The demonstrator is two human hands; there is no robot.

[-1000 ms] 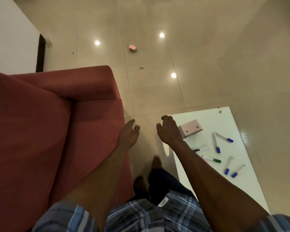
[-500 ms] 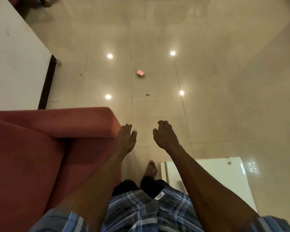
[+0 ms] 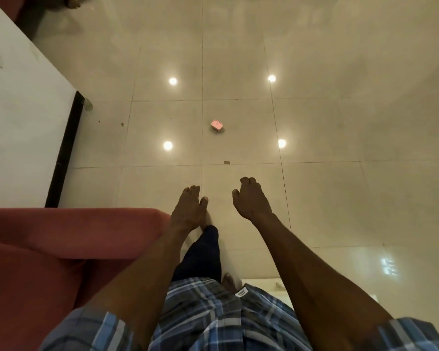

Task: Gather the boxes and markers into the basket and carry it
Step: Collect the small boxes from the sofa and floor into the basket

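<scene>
A small pink box (image 3: 217,124) lies on the glossy tiled floor ahead of me, well beyond my hands. My left hand (image 3: 188,208) is stretched forward with fingers loosely together and holds nothing. My right hand (image 3: 251,198) hangs beside it with fingers curled down, also with nothing in it. Both hands hover over the floor, far short of the pink box. No basket and no markers are in view.
A red sofa (image 3: 61,249) fills the lower left, its arm just left of my left hand. A white wall with a black edge (image 3: 61,153) stands at the left. A white table corner (image 3: 271,287) peeks out low on the right. Ceiling lights reflect off the floor.
The view has moved forward and up: the white table with the markers and pink box has slid out of sight, and the pink box on the floor is nearer. Both hands stay without load.
</scene>
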